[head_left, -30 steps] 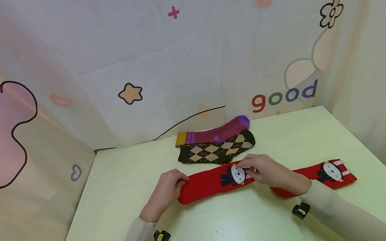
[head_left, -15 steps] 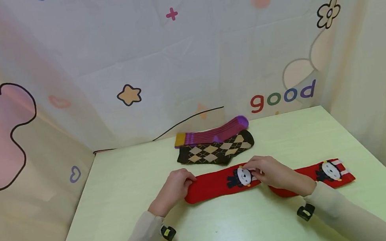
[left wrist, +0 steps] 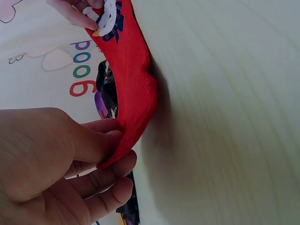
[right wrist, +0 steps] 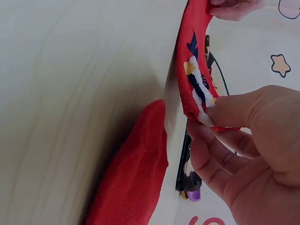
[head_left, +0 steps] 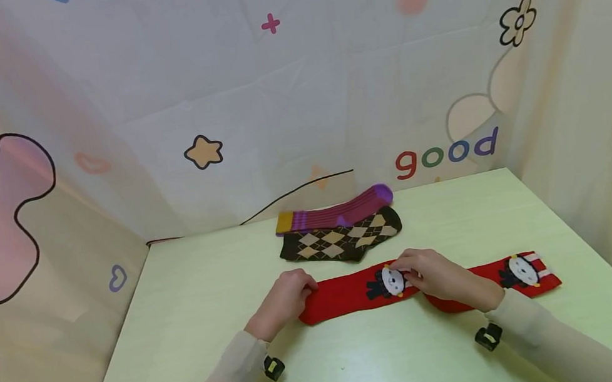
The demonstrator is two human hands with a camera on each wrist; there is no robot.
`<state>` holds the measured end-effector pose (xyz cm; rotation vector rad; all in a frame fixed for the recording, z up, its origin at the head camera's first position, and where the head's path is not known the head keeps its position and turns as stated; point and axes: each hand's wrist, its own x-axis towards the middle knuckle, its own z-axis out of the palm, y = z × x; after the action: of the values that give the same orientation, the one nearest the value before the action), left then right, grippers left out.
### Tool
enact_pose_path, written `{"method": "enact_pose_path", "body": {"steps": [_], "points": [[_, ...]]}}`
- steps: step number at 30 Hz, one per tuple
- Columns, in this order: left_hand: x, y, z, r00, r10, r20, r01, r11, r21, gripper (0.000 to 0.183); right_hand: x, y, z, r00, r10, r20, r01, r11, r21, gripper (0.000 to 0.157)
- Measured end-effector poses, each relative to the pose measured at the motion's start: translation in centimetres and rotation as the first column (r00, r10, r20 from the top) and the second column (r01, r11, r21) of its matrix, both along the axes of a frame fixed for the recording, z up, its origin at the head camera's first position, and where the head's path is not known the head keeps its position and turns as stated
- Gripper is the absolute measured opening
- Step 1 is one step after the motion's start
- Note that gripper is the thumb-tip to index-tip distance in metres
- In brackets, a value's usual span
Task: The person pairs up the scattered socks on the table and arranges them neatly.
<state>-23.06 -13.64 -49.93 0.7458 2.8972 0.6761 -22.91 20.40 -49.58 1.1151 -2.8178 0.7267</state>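
A red sock (head_left: 340, 295) with a white-faced animal figure stretches between both hands, seen in all three views. Its plain toe end is pinched by my left hand (head_left: 286, 300), thumb on one side and fingers on the other in the left wrist view. At the patterned cuff, my right hand (head_left: 434, 274) pinches the fabric between thumb (right wrist: 229, 110) and fingers. A second red sock (head_left: 522, 273) with the same figure lies to the right, its toe partly hidden behind the right hand and forearm in the head view.
Behind the held sock lie a black argyle sock (head_left: 340, 242) and a purple ribbed sock (head_left: 342, 212) with a yellow cuff, side by side and touching. The pale table (head_left: 191, 279) meets a printed curtain (head_left: 250, 96) at the back and sides.
Both hands have shifted to the right and slightly nearer with the red sock between them, its cuff coming closer to the second red sock. The other socks have stayed put.
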Motion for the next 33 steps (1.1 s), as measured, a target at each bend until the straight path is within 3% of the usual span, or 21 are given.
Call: {"method": "enact_pose_path", "body": {"steps": [9, 25, 33], "points": [[0.03, 0.22, -0.39, 1.0, -0.008, 0.009, 0.009, 0.999, -0.036, 0.016, -0.06, 0.22, -0.19, 1.0, -0.001, -0.002, 0.001, 1.0, 0.008, 0.031], [0.06, 0.43, -0.82, 0.999, -0.024, -0.042, 0.02, 0.996, -0.087, 0.015, -0.01, 0.22, -0.37, 1.0, -0.004, 0.031, 0.003, 0.999, 0.05, 0.031], [0.13, 0.52, -1.01, 1.0, -0.002, -0.027, -0.001, 0.995, -0.095, 0.016, 0.01, 0.13, -0.67, 0.999, -0.033, 0.016, 0.031, 0.995, 0.1, 0.032]]}}
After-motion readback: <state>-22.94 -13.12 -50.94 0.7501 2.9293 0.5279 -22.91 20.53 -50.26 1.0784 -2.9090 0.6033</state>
